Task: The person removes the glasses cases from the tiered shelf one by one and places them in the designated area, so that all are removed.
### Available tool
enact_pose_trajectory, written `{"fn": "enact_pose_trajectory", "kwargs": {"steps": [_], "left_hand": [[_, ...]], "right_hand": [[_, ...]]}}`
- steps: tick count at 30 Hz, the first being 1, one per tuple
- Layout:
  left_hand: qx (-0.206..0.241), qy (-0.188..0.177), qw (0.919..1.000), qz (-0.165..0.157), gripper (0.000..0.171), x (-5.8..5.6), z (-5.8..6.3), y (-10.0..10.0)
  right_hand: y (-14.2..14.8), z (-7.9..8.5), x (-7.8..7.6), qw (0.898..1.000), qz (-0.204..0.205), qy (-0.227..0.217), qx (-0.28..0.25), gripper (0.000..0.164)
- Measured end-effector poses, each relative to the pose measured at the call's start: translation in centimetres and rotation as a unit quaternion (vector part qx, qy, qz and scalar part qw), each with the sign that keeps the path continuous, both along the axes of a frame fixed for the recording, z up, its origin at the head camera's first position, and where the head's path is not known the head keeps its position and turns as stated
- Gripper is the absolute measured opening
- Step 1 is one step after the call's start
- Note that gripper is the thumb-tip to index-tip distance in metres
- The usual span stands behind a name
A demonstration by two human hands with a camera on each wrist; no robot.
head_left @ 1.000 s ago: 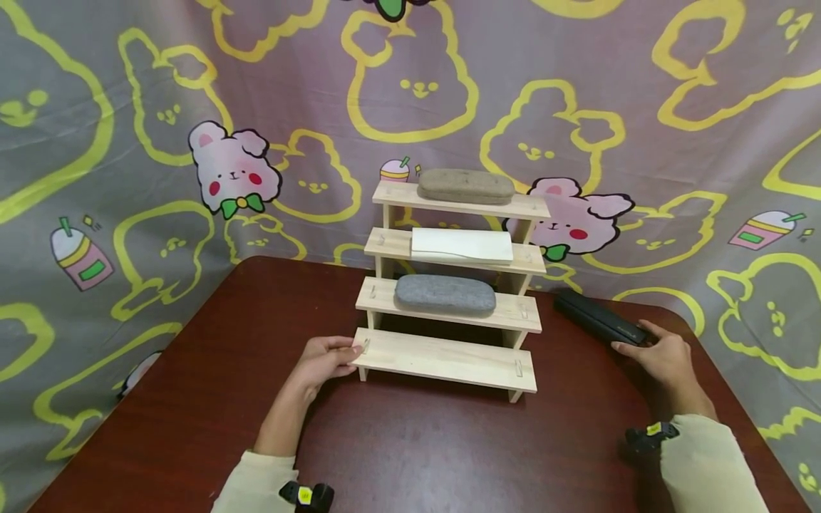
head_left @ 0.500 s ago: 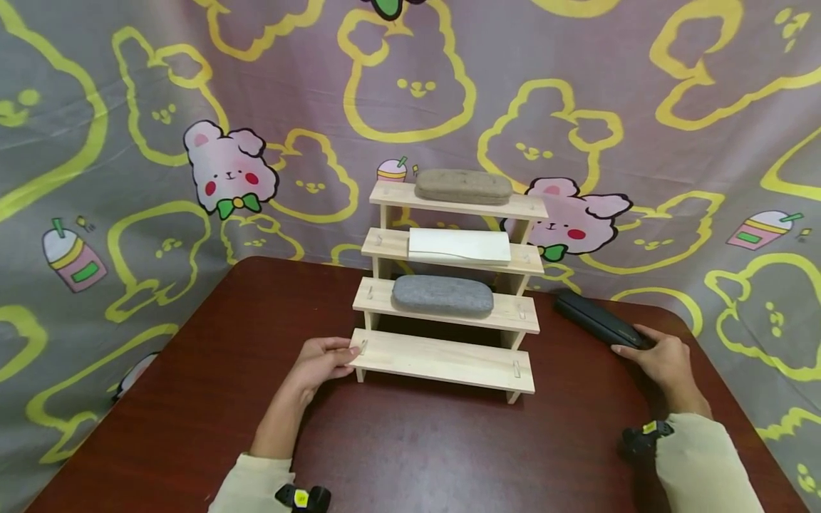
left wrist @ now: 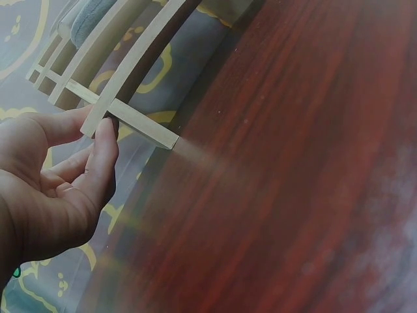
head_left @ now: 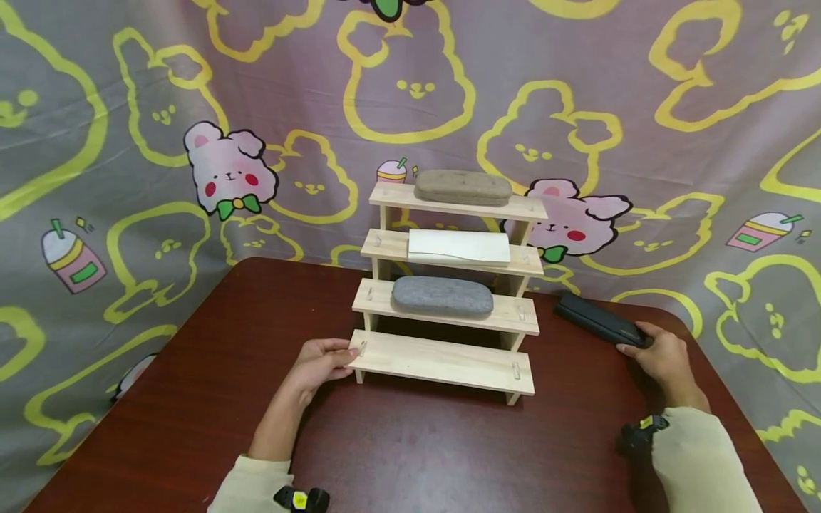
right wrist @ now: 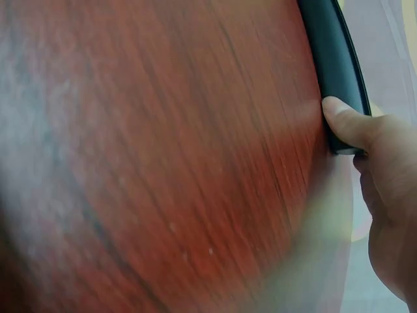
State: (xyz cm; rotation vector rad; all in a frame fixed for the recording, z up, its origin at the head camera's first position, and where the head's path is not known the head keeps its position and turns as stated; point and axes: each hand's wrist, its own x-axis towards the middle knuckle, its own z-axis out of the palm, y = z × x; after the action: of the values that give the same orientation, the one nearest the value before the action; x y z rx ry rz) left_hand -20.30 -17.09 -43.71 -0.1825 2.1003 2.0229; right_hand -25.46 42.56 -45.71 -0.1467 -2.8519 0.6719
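Note:
A stepped wooden display rack (head_left: 442, 360) stands mid-table. My left hand (head_left: 321, 363) pinches the left end of its lowest board, thumb on one face and fingers on the other, as the left wrist view also shows. To the right of the rack lies a long black case (head_left: 593, 318), perhaps for glasses. My right hand (head_left: 665, 358) grips its near end between thumb and fingers; the fingers behind it are partly hidden in the right wrist view. Higher on the rack rest a grey glasses case (head_left: 442, 296), a folded white case (head_left: 458, 246) and a brown glasses case (head_left: 463, 187).
The dark red-brown table (head_left: 410, 449) extends in front of the rack and to both sides. Close behind it hangs a grey curtain (head_left: 308, 92) with yellow and pink cartoon figures, which also runs along the left and right sides.
The view shifts very slightly. My right hand and the near end of the black case move a little; my left hand keeps its pinch on the rack's lowest board.

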Motion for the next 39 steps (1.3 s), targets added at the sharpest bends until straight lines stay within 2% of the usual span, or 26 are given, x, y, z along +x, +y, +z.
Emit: {"fn": "enact_pose_trajectory", "kwargs": {"steps": [6, 16, 28, 33, 39], "left_hand": [[0.002, -0.001, 1.0000, 0.003, 0.046, 0.0, 0.0, 0.0], [0.003, -0.003, 1.0000, 0.001, 0.046, 0.0, -0.1, 0.0], [0.003, -0.004, 1.0000, 0.001, 0.046, 0.0, 0.2, 0.1], [0.001, -0.003, 1.0000, -0.002, 0.046, 0.1, 0.1, 0.1], [0.004, 0.000, 1.0000, -0.002, 0.046, 0.0, 0.0, 0.0]], "right_hand": [[-0.5, -0.3, -0.3, 0.999, -0.028, 0.017, 0.012, 0.064], [-1.1, 0.2, -0.3, 0.997, -0.073, -0.024, -0.008, 0.064], [-0.9, 0.5, -0.3, 0.997, -0.078, -0.023, -0.011, 0.063], [-0.7, 1.0, 0.0, 0.995, -0.085, -0.031, -0.037, 0.064], [-0.7, 1.3, 0.3, 0.992, -0.091, -0.012, -0.084, 0.061]]}}
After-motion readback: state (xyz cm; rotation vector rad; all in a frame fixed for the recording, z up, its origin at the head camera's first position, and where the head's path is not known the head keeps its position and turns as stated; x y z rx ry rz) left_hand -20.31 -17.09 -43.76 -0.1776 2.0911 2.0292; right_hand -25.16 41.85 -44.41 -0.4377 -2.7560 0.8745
